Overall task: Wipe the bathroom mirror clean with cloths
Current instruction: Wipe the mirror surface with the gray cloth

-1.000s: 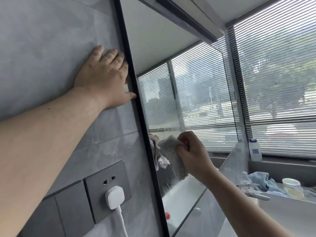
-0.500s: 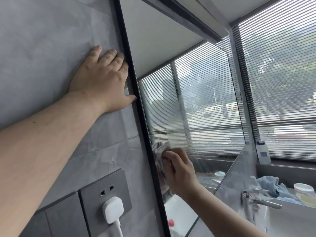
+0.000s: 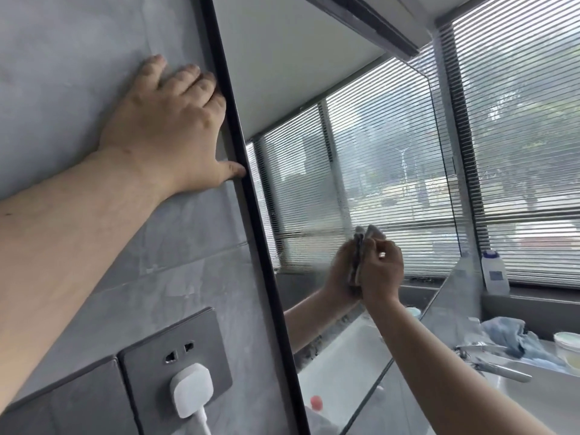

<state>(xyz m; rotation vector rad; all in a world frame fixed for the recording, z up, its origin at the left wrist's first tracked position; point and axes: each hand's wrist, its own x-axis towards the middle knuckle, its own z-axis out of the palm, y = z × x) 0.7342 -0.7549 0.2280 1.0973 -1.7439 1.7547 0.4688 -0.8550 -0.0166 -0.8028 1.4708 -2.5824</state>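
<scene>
A: Biggest first. What fills the left side?
B: Grey tiled wall point(image 3: 78, 42), nine to twelve o'clock. The mirror point(image 3: 314, 89) takes the centre, with its black frame point(image 3: 255, 215) running from twelve down to six. Window blinds point(image 3: 518, 152) at two to three o'clock, doubled in the glass.
A: Hands?
B: Left hand point(image 3: 166, 127) at ten o'clock, laid flat on the wall, fingers straight and a little apart, thumb tip touching the frame. Right hand point(image 3: 381, 271) at four o'clock, fingers curled round a grey cloth point(image 3: 375, 233) and pressing it to the glass. The cloth's top shows at the hand's twelve. Hazy streaks lie at the cloth's nine.
A: Lower down?
B: Socket plate point(image 3: 188, 343) at seven o'clock. Blue rag point(image 3: 508, 334) bunched on the counter at four. Tap point(image 3: 502, 370) at the rag's six, white bottle point(image 3: 495, 271) on the sill at its twelve. White plug point(image 3: 191, 389) seated in the socket plate. Pale tub point(image 3: 568, 343) at the rag's three; cannot tell if they touch.
</scene>
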